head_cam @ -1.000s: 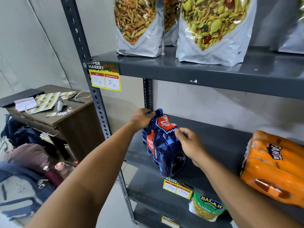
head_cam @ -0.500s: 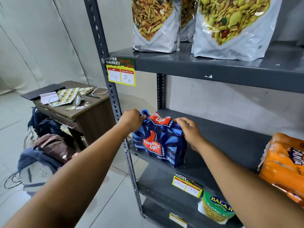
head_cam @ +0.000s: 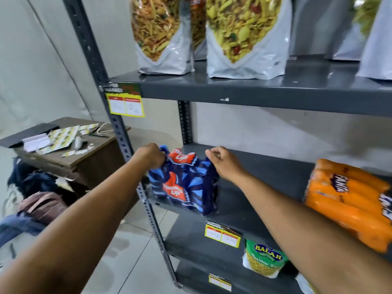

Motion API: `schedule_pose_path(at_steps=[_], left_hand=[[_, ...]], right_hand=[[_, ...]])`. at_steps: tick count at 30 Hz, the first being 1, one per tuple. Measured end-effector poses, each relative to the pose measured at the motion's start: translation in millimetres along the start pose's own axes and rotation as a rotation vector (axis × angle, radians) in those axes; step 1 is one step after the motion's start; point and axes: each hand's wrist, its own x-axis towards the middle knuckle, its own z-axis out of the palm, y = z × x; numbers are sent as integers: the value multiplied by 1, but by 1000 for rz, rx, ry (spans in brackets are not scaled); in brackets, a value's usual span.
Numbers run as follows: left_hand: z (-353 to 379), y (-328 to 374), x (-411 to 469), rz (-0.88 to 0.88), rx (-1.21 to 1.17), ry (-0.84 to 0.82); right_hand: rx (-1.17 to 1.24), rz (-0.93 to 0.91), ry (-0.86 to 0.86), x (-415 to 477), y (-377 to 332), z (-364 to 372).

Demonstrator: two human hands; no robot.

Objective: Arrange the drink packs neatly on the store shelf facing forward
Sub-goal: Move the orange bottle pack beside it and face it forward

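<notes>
A blue Thums Up drink pack (head_cam: pixel 184 187) stands upright at the left end of the grey middle shelf (head_cam: pixel 261 172), its red logo facing out. My left hand (head_cam: pixel 151 155) grips the pack's top left corner. My right hand (head_cam: pixel 222 162) holds its top right corner, fingers curled. An orange Fanta pack (head_cam: pixel 347 200) lies tilted at the right end of the same shelf, partly behind my right forearm.
Big snack bags (head_cam: pixel 246 39) stand on the upper shelf. A green Balaji bag (head_cam: pixel 265 259) sits on the lower shelf. Yellow price tags (head_cam: pixel 222 236) hang on the shelf edges. The shelf upright (head_cam: pixel 118 128) stands left of the pack. A wooden desk (head_cam: pixel 70 153) and backpacks (head_cam: pixel 40 204) are at the left.
The blue pack has been turned from side-on until its logo faces forward, and both hands have shifted to its top corners.
</notes>
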Motion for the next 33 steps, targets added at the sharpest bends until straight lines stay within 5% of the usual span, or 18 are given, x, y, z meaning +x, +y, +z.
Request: schedule_pose_path(at_steps=[7,11,14,21,27,33], left_hand=[[-1,102,-18,398,22,124],[32,182,-57,587,-73,11],[67,232,-86,563,-248,-172],[144,311,-144,427,-489,-486],[167,317,-150,344,-561,-471],[168,306,-141,298,-717,-545]], right_hand=[[-338,20,143,-25,49,-106],[-615,161,294,-57,99,-194],[-638,385,359,-90,135,-252],[65,588,264,-157,205,-294],[605,677,458,-161,223,-263],[550,651,548,-151,219,-264]])
